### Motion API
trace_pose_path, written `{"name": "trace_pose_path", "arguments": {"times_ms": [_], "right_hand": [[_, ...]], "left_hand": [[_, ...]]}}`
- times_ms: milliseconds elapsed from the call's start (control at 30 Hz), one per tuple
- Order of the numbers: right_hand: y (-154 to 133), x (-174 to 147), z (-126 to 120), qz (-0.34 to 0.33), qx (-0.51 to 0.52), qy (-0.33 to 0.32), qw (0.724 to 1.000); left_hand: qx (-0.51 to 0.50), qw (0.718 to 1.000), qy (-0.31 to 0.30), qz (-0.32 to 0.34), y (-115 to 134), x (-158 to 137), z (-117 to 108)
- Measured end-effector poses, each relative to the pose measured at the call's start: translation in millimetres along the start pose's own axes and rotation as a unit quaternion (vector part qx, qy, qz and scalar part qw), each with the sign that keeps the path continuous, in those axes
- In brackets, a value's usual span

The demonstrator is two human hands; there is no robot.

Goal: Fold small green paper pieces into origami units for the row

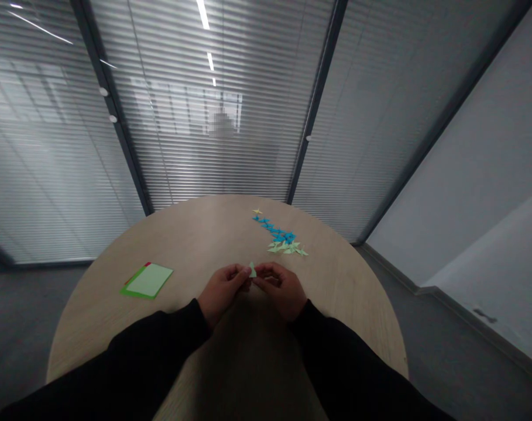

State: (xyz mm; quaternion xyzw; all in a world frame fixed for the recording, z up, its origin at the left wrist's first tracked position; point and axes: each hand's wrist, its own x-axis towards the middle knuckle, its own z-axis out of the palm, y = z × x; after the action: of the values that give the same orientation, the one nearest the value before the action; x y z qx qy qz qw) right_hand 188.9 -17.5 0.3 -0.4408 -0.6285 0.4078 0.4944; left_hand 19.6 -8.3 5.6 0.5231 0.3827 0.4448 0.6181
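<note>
Green paper, one, between left hand, right hand; yellow star, one

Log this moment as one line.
left hand: pinching pale-green folded paper; right hand: touching same paper; table, beyond right hand: blue paper stars, pale-green paper stars, yellowish paper star; table, left: paper sheets

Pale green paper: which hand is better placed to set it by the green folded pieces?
Probably the right hand: at the paper like the left hand, but nearer those folded pieces.
</note>
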Motion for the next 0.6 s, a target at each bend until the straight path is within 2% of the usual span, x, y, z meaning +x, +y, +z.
{"name": "trace_pose_path", "arguments": {"times_ms": [333,600], "right_hand": [[-1.1,0.3,6.1,0.109,0.127,0.007,0.986],[-2.6,0.6,5.6,0.129,0.154,-0.008,0.980]], "left_hand": [[0.017,1.000,0.015,0.013,0.7,-0.8,3.9],[0.029,1.000,0.009,-0.003,3.5,-1.9,5.3]]}}
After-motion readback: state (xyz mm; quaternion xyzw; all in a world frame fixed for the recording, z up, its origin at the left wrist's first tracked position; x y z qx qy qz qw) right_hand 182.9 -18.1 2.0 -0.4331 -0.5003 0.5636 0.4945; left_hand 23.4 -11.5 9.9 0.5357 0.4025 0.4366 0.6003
